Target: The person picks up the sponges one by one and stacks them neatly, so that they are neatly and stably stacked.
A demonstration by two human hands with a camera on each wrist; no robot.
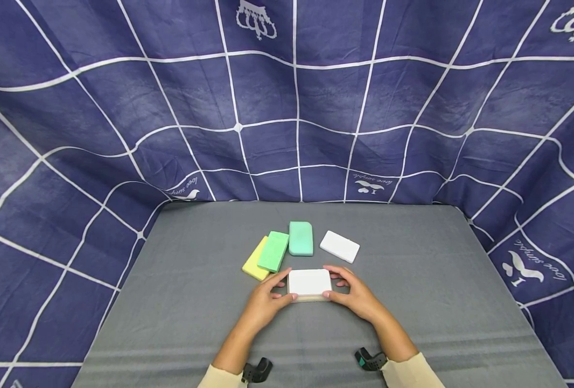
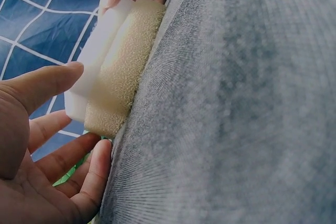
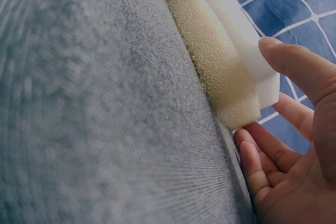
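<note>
Left hand (image 1: 266,302) and right hand (image 1: 355,296) at either short end of a white sponge (image 1: 309,281) stacked on a tan sponge (image 2: 122,72), fingertips touching the ends, fingers only lightly bent, neither grip closed tight around the pair. Stack flat on the grey counter (image 1: 437,302), near the front edge, centred. Just behind to the left, a green sponge (image 1: 273,251) overlapping a yellow sponge (image 1: 254,263); beside those a teal sponge (image 1: 300,237); further right, apart, a second white sponge (image 1: 340,246). Blue checked cloth (image 1: 122,108) behind.
</note>
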